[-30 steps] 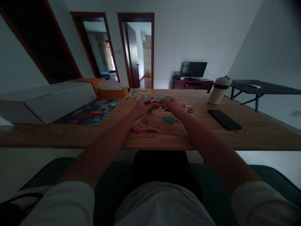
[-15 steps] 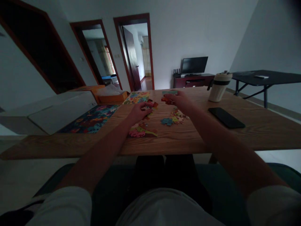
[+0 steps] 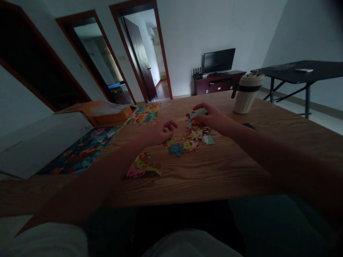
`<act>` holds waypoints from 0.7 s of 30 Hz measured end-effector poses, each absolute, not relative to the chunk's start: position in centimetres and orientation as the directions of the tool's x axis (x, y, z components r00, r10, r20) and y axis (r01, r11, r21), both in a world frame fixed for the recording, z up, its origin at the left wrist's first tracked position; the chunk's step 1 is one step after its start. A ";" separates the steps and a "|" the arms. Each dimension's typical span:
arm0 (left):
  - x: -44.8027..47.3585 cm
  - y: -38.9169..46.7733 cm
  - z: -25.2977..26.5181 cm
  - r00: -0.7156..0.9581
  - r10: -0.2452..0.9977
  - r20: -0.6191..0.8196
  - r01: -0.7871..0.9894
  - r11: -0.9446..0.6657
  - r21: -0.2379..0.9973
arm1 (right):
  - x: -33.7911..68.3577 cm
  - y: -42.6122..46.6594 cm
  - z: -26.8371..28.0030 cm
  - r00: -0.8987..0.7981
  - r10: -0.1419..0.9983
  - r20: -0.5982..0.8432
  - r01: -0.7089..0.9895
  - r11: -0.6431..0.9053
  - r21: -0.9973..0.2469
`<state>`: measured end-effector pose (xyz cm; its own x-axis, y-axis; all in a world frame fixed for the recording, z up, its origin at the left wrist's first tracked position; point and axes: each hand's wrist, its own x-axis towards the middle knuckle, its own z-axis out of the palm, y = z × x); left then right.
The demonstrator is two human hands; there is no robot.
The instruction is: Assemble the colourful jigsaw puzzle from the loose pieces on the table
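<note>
My left hand point(image 3: 160, 132) hovers low over the wooden table, its fingers loosely curled and apart, with nothing visible between them. A yellowish puzzle piece point(image 3: 169, 142) lies just under it. My right hand point(image 3: 213, 118) is closed around a pale green puzzle piece point(image 3: 199, 113), thumb and forefinger at its edges. More loose puzzle pieces point(image 3: 194, 134) lie in a heap beneath and in front of that hand. Nearer me are a blue piece point(image 3: 176, 149) and a joined puzzle section point(image 3: 144, 166) in pink, green and brown, beside my left forearm.
On the left lie a dark-blue picture sheet point(image 3: 83, 151) and a bright yellow one point(image 3: 144, 112), next to a white box point(image 3: 45, 146) and an orange box point(image 3: 107, 115). A lidded cup point(image 3: 247, 94) and a partly hidden phone point(image 3: 249, 126) are at right.
The view has tipped and shifted closer to the table. Reddish pieces that were at my left hand's fingertips are gone from there. The heap by my right hand looks larger.
</note>
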<state>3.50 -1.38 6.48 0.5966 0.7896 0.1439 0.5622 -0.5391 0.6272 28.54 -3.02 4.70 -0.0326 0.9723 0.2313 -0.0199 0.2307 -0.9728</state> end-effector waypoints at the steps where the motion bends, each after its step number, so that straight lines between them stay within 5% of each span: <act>1: 3.3 -1.1 6.1 0.628 0.771 0.103 0.589 -0.558 0.584 | 29.3 -2.9 4.7 -0.024 0.973 0.229 0.000 0.229 -0.973; 8: 2.2 -0.8 3.5 0.762 0.627 -0.159 0.643 -0.707 0.293 | 33.4 -3.6 4.2 -0.081 0.971 0.226 0.374 0.239 -0.896; 15: 1.9 -1.0 3.9 0.864 0.480 -0.150 0.501 -0.850 0.161 | 34.6 -5.7 4.1 -0.157 0.978 0.138 0.597 0.206 -0.775; 18: 1.4 -1.4 4.0 0.866 0.491 -0.089 0.499 -0.847 0.185 | 34.6 -6.7 3.6 -0.232 0.968 0.096 0.648 0.227 -0.727; 21: 0.9 -1.5 3.9 0.833 0.553 -0.037 0.520 -0.756 0.398 | 34.3 -7.5 3.4 -0.289 0.951 0.107 0.678 0.283 -0.679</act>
